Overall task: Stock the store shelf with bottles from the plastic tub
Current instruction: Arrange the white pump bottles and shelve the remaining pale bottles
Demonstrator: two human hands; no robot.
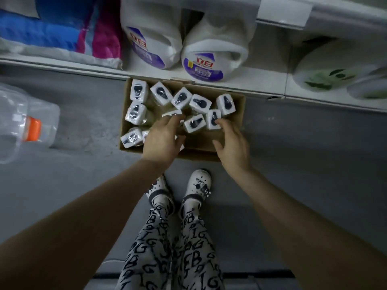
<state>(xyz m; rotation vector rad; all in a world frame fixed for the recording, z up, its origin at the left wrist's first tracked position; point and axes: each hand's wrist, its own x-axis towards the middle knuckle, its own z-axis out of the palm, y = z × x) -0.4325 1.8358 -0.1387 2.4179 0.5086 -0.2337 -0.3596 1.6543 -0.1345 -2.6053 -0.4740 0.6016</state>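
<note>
box [239, 105] sits on floor [83, 155], hard against the shelf [251, 85] edge. bottles [201, 104] stand in it, white square caps up, film-wrapped, packed along the far and left sides; near-right corner shows bare cardboard.

left hand [161, 141] is inside the box, fingers [174, 119] spread and lightly bent, tips on a cap mid-box that they partly hide; thumb out to the side, not pinching anything.

right hand [232, 143] is over the near-right part, fingers [222, 123] relaxed, tips touching the side of one cap, thumb wide apart. no bottle lifted.

shelf carries two white jugs [201, 65] with purple labels, right behind the box. clear jug [27, 122] with orange cap lies on the floor, well left.
</note>
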